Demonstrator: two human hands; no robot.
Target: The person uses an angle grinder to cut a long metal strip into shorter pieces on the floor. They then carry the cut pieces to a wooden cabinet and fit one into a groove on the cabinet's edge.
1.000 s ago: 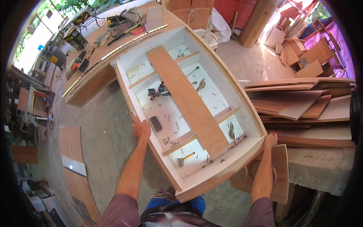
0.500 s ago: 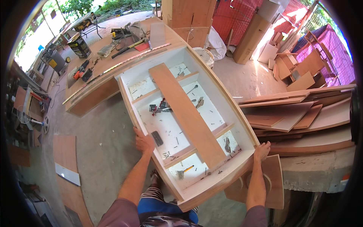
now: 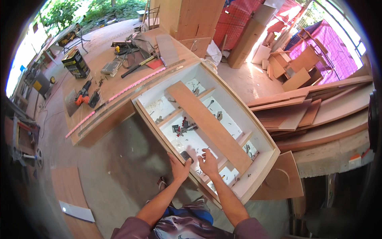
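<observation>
A shallow wooden box (image 3: 267, 165), white inside with dividers, lies slanted before me. My left hand (image 3: 180, 169) is closed round its left rim, thumb inside. Beside that thumb lies a small black rectangular object (image 3: 186, 156). My right hand (image 3: 208, 164) is over the box's near part, fingers slightly curled and apart, with nothing visible in it. A long brown board (image 3: 211, 127) lies across the dividers. Red-and-black tools (image 3: 184, 126) sit in the middle compartment, among scattered screws and metal hardware.
The box's far end meets a workbench (image 3: 131, 85) carrying an orange drill (image 3: 82, 98), a hammer (image 3: 137, 66) and a black-and-yellow can (image 3: 75, 63). Curved wooden panels (image 3: 330, 119) are stacked at right. A long board (image 3: 67, 183) lies on the floor at left.
My right hand has left the box's right edge and moved in over the near compartments. My left hand stays on the left rim, now nearer the black object. The view has shifted.
</observation>
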